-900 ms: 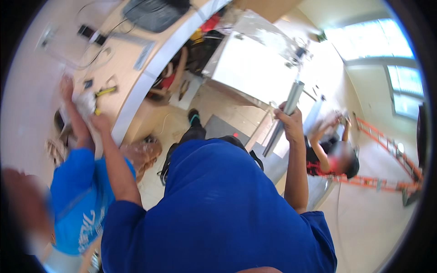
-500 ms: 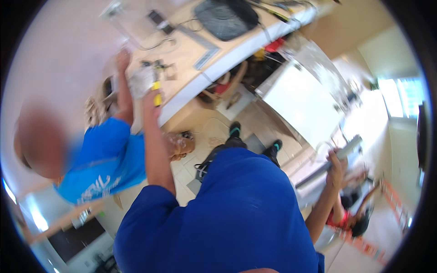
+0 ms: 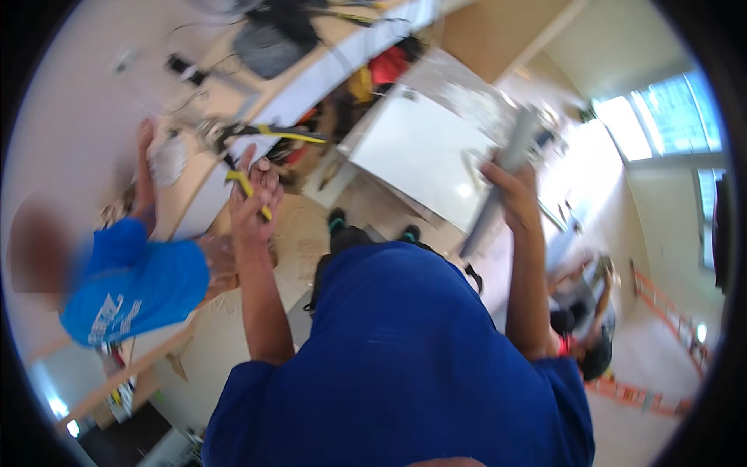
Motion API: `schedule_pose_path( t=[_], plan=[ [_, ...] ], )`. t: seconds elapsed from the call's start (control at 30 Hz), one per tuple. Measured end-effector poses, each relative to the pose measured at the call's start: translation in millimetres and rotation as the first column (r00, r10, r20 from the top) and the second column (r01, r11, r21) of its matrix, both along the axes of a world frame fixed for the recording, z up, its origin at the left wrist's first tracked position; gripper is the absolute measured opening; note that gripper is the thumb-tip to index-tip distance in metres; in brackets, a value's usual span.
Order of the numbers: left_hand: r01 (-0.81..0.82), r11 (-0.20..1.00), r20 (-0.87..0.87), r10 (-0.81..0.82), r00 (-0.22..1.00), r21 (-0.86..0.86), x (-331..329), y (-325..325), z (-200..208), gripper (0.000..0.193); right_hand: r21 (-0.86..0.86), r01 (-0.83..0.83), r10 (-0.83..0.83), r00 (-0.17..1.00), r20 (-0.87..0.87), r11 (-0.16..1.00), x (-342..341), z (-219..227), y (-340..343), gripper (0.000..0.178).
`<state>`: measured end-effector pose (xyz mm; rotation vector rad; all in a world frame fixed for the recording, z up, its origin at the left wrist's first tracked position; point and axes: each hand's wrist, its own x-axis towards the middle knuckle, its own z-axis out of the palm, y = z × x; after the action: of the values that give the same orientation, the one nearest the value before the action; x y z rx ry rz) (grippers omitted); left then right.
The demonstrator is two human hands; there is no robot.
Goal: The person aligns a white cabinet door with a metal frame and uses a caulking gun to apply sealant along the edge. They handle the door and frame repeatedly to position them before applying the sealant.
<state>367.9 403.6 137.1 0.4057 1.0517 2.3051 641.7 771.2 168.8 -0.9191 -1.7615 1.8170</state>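
My left hand holds one handle of a pair of pliers with yellow and black grips. The handles are spread wide apart, one lying across the palm, the other standing free above the fingers. Some fingers of this hand are raised. The jaws point toward the wooden counter and are blurred. My right hand is wrapped round a long grey pipe-like piece, held tilted over the floor beside a large white panel. Its exact kind cannot be made out.
A person in a light blue shirt stands close at my left by the counter. On the counter lie a dark bag-like thing and cables. At the right, another person works near an orange ladder.
My left hand has lifted the pliers, and their handles now show spread apart. My right hand has raised the grey piece to a steeper tilt. The view has turned to the right.
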Motion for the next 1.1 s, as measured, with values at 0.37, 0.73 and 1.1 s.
schedule_pose_path(
  t=[0.37,0.73,1.1],
  plan=[
    [0.363,0.866,-0.153,-0.433,0.888,-0.345,77,96,7,0.094,-0.055,-0.035,0.026,0.988,-0.154,0.998,-27,23,26,0.036],
    [-0.024,0.934,-0.698,-0.250,0.671,-0.358,3,115,78,0.048,-0.082,-0.047,0.033,0.985,-0.167,0.996,-50,40,2,0.037],
    [0.024,0.924,-0.610,-0.271,0.744,-0.381,-71,92,87,0.020,-0.260,0.059,-0.130,0.956,-0.263,0.964,-58,25,-15,0.031]
  ],
)
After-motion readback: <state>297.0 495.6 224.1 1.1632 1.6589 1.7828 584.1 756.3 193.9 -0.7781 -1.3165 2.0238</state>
